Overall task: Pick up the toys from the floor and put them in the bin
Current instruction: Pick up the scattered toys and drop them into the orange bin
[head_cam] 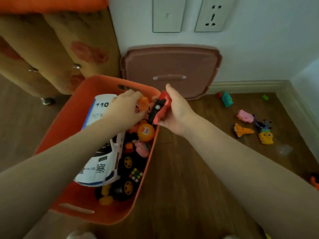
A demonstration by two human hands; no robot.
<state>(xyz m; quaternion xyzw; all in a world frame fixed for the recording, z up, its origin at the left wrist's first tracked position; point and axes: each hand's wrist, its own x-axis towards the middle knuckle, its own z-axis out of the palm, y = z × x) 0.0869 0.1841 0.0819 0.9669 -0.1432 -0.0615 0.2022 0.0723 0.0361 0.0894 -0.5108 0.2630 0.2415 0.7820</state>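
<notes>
An orange bin (69, 121) stands on the wooden floor, holding a white police car (98, 163), a puzzle cube (136, 175), an orange ball (145, 131) and several other toys. My left hand (124, 109) is over the bin and holds a small orange toy (143, 103) in its fingers. My right hand (174, 111) grips a red and black toy car (159, 107) above the bin's far right rim. On the floor to the right lie a teal toy (227, 99), a pink toy (245, 116), an orange rocket (242, 130) and a yellow dinosaur (265, 135).
The bin's brown lid (170, 66) leans against the white wall behind it. A padded tan cabinet (57, 49) on metal feet stands at the left. A small green piece (265, 97) lies near the baseboard, and an orange toy (315, 181) shows at the right edge.
</notes>
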